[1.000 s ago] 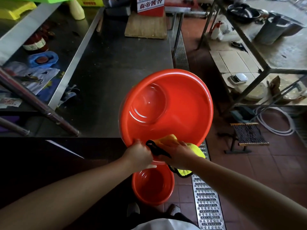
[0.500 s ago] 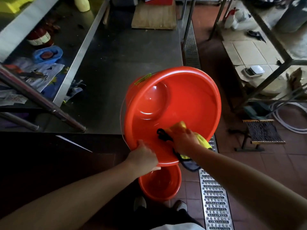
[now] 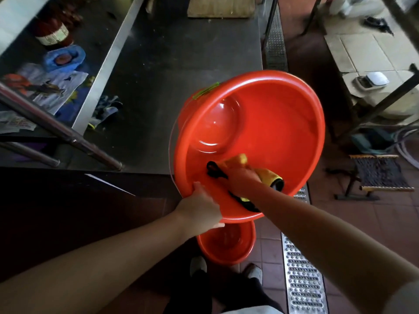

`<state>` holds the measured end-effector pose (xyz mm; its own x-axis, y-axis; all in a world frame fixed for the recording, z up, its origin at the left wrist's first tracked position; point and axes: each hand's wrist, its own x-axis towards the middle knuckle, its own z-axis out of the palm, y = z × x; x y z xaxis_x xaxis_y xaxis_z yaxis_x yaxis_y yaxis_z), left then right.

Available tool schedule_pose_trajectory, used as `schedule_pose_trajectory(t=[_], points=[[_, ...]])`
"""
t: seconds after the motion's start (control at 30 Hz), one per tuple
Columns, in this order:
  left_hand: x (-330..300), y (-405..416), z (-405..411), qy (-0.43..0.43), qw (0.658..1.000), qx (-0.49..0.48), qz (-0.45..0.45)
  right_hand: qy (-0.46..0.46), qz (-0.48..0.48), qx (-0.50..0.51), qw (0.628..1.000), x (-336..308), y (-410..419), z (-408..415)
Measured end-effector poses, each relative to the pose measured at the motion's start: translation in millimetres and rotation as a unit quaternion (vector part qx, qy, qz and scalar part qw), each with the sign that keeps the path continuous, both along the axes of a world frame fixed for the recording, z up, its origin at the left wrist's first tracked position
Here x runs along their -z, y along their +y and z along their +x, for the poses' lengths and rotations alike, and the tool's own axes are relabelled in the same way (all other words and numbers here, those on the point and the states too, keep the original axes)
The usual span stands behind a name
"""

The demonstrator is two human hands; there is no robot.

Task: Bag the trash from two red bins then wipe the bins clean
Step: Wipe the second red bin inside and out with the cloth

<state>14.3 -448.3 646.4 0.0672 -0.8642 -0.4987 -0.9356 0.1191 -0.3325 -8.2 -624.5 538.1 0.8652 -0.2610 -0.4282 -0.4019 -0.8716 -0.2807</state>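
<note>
A large red bin is tilted toward me at the steel counter's near edge, its mouth facing the camera and its inside bare. My left hand grips the bin's near rim at the lower left. My right hand is inside the bin and holds a yellow cloth with black trim against the lower inner wall. A second, smaller-looking red bin stands on the floor below, partly hidden by the first bin and my left hand.
The steel counter carries a wooden board at the back. Jars and packets lie on the left shelf. A metal floor drain grate runs along the tiled floor at right, near a low stool and a metal rack.
My right hand has moved the cloth from the near rim deeper into the bin along the lower wall. The bin has shifted a little to the right. My left hand stays on the rim.
</note>
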Motion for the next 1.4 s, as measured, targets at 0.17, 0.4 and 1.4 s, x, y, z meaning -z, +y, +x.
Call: schedule_pose_trajectory(t=[0.17,0.4,1.4], points=[[-2,6,-4,-0.038,0.999,0.024,-0.002,0.012,-0.007,-0.034,0.999,8,-35,1],[-2,5,-5,-0.072,0.996,0.021,0.042,-0.015,0.053,-0.004,0.998,20,3,25],[8,0,-2,-0.055,0.998,0.027,0.033,-0.005,-0.021,0.02,1.0,-35,25,-107]])
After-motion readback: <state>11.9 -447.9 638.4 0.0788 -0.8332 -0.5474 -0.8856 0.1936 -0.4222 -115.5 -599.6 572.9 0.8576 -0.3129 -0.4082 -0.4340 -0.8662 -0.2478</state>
